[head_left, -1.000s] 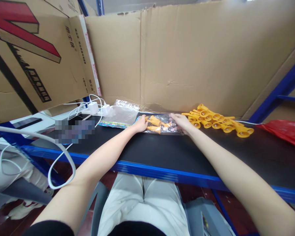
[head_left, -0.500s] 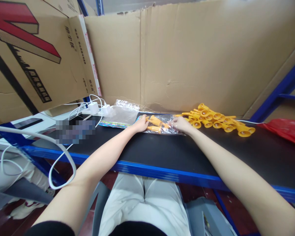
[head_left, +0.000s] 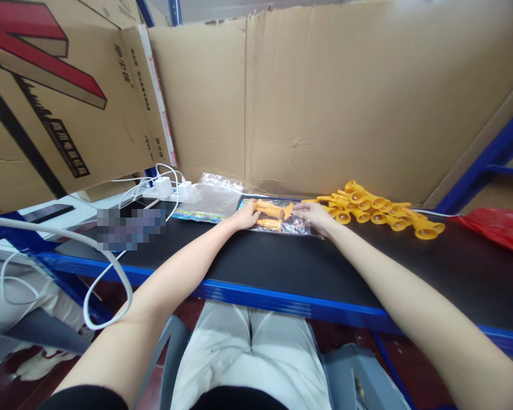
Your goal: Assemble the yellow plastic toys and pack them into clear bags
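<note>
A clear plastic bag [head_left: 298, 227] lies on the black shelf top with several yellow trumpet-shaped plastic pieces [head_left: 270, 212] in it. My left hand [head_left: 245, 216] is closed on the bag's left end, its thumb beside the pieces. At the bag's right end, my right hand [head_left: 315, 216] has its fingers together on a yellow trumpet-shaped piece [head_left: 288, 211] whose flared end shows past the fingertips. Part of this piece is hidden by the hand. Just right of my right hand, a pile of the same yellow pieces [head_left: 362, 206] rests on the shelf.
Flat clear bags with a colourful edge [head_left: 209, 199] lie to the left. White chargers [head_left: 162, 187] and looping cables [head_left: 123, 290] are farther left. A red plastic bag [head_left: 496, 228] lies at right. Cardboard [head_left: 325, 102] stands behind; a blue rail [head_left: 282, 300] edges the front.
My right hand has shifted slightly, and the flared end of the yellow piece at its fingertips has moved up a little. My left hand stays on the bag.
</note>
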`<state>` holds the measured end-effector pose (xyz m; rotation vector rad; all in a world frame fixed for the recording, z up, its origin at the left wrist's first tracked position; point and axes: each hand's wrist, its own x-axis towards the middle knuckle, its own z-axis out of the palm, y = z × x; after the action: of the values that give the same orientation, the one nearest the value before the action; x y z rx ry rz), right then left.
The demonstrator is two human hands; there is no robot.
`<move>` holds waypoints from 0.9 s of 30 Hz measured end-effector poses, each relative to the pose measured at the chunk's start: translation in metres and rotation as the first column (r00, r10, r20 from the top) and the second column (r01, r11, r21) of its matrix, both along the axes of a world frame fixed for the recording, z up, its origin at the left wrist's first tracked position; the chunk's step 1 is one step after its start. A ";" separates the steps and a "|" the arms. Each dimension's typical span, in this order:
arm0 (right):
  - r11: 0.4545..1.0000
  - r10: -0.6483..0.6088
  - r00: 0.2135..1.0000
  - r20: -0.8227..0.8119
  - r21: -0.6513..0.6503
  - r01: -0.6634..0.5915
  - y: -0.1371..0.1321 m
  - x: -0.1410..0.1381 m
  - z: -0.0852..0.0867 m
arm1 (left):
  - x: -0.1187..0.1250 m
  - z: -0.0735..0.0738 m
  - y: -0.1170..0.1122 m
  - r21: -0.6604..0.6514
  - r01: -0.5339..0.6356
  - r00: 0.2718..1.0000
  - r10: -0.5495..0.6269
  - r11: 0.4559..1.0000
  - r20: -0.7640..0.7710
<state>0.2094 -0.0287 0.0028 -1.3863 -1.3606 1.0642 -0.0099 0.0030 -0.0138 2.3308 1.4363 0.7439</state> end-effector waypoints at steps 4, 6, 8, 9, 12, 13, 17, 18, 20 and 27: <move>0.999 0.008 0.994 -0.105 -0.044 -0.012 0.008 0.002 -0.009 | 0.001 0.000 -0.001 -0.042 -0.032 0.999 0.032 0.999 -0.014; 0.999 0.007 0.995 -0.096 -0.041 -0.011 0.011 0.002 -0.013 | 0.002 0.000 -0.002 -0.035 -0.039 0.999 0.039 0.999 -0.023; 0.999 -0.008 0.995 -0.095 -0.036 0.005 0.012 0.002 -0.015 | 0.003 0.000 -0.001 -0.001 -0.055 0.997 0.054 0.999 -0.051; 0.999 -0.017 0.995 -0.100 -0.035 0.014 0.012 0.001 -0.015 | 0.003 0.000 -0.001 0.020 -0.068 0.995 0.070 0.997 -0.070; 0.999 -0.029 0.993 -0.113 -0.032 0.026 0.011 0.000 -0.015 | 0.005 0.002 -0.002 0.048 -0.128 0.985 0.133 0.991 -0.109; 0.999 -0.029 0.993 -0.118 -0.028 0.026 0.011 0.000 -0.015 | 0.006 0.002 -0.003 0.036 -0.142 0.983 0.145 0.989 -0.111; 1.000 -0.028 0.995 -0.096 -0.011 0.027 0.014 0.001 -0.018 | 0.006 0.006 -0.007 -0.030 -0.135 0.986 0.131 0.990 -0.102; 0.999 -0.031 0.996 -0.080 -0.008 0.031 0.015 0.001 -0.018 | 0.006 0.006 -0.007 -0.032 -0.127 0.987 0.123 0.991 -0.102; 0.999 -0.047 0.998 -0.035 -0.001 0.047 0.016 0.000 -0.018 | 0.005 0.006 -0.006 -0.021 -0.114 0.988 0.111 0.993 -0.104; 0.998 -0.058 0.983 0.177 0.040 0.052 0.008 -0.005 -0.011 | 0.003 0.001 0.001 0.084 -0.013 0.995 0.021 0.996 -0.098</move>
<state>0.2046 -0.0202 -0.0079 -1.5135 -1.4526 0.8931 -0.0066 0.0037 -0.0129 2.4530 1.4951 0.7148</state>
